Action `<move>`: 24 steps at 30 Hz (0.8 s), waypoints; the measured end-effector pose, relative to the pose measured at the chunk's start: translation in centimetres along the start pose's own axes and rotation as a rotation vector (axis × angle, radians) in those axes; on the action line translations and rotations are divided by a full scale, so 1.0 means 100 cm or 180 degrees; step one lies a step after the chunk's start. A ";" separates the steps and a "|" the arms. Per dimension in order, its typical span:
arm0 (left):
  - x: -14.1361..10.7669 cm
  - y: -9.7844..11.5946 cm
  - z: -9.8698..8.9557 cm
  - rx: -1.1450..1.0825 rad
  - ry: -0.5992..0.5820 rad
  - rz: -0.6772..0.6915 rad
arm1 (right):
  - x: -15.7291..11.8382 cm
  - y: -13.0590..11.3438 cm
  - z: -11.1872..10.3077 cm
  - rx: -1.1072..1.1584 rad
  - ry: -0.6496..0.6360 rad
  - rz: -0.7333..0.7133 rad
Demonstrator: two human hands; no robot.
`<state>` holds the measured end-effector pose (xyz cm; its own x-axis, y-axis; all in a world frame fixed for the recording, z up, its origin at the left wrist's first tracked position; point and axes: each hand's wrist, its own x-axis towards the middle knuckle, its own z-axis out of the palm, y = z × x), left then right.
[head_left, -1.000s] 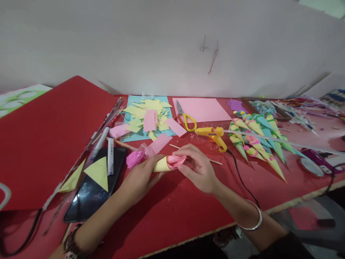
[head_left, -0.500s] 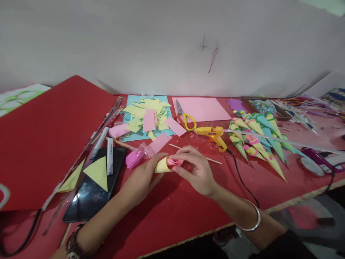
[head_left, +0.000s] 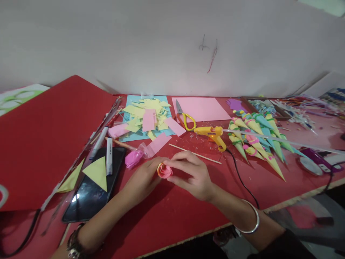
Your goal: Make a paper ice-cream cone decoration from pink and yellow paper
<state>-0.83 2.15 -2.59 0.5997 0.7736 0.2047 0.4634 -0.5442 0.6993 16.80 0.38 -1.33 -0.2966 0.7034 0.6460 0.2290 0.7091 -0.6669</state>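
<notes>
A small paper cone [head_left: 165, 171], with rolled pink paper showing in its round mouth, is between my hands near the middle of the view. My left hand [head_left: 147, 176] is wrapped round it from the left, hiding most of its body. The fingertips of my right hand [head_left: 192, 174] pinch the rim at its right side. Just beyond my left hand lies a crumpled pink bundle [head_left: 134, 159] in clear plastic. A thin wooden stick [head_left: 196, 154] rests on the red table [head_left: 172, 219] behind my right hand.
Scissors [head_left: 189, 122] lie partly on a pink sheet [head_left: 207, 109]; a yellow glue gun [head_left: 211, 135] is beside them. Yellow and pink scraps [head_left: 145, 111] cover a blue sheet. Finished-looking paper cones [head_left: 258, 138] are piled right. A phone [head_left: 91, 198] with markers and yellow pieces lies left.
The cone has turned so that its open mouth with the pink paper faces me, and its yellow side is now mostly hidden. Both hands have shifted slightly with it.
</notes>
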 end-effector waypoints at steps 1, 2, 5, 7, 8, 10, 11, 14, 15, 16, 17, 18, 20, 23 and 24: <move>0.000 0.000 0.000 -0.0006 -0.0014 0.0001 | 0.000 0.000 0.001 -0.0027 -0.0002 -0.0021; 0.000 0.000 0.001 -0.0004 -0.0019 -0.0010 | 0.000 0.000 0.001 -0.0045 -0.0011 -0.0031; -0.001 0.000 0.001 0.0020 -0.0021 -0.0082 | 0.000 0.001 0.001 -0.0040 -0.0075 -0.0023; -0.002 0.000 0.001 0.0000 -0.0005 -0.0080 | 0.000 0.002 0.001 0.0023 -0.0112 0.0064; -0.003 0.001 0.000 -0.0030 0.0014 -0.0057 | 0.000 0.002 0.001 0.0067 -0.0133 0.0136; -0.003 0.002 0.000 -0.0109 0.0078 0.0042 | 0.000 0.003 0.001 0.0118 -0.0217 0.0266; -0.003 0.003 -0.001 -0.0151 0.0099 0.0106 | 0.000 0.004 0.002 0.0118 -0.0283 0.0290; -0.003 0.006 0.000 -0.0239 0.0070 0.0269 | -0.001 0.004 0.003 0.0039 -0.0453 0.0181; -0.003 0.006 0.000 -0.0258 0.0039 0.0299 | -0.001 0.004 0.003 0.0021 -0.0477 0.0117; -0.003 0.006 -0.001 -0.0268 0.0007 0.0323 | 0.000 0.004 0.003 0.0011 -0.0490 0.0055; -0.003 0.006 -0.001 -0.0271 -0.0023 0.0362 | 0.000 0.004 0.003 0.0008 -0.0501 -0.0011; -0.004 0.006 -0.002 -0.0271 -0.0059 0.0406 | 0.000 0.003 0.003 0.0015 -0.0516 -0.0073; -0.005 0.006 -0.003 -0.0288 -0.0152 0.0485 | 0.001 0.002 0.002 0.0057 -0.0550 -0.0176; -0.006 0.006 -0.004 -0.0334 -0.0300 0.0413 | 0.003 0.001 0.001 0.0147 -0.0584 -0.0233; -0.006 0.006 -0.005 -0.0358 -0.0346 0.0375 | 0.003 0.001 0.001 0.0160 -0.0589 -0.0219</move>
<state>-1.23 1.46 -1.99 0.7152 0.6637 0.2189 0.3136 -0.5847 0.7482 16.64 0.64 -1.21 -0.4763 0.6290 0.6144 0.1571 0.7484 -0.6444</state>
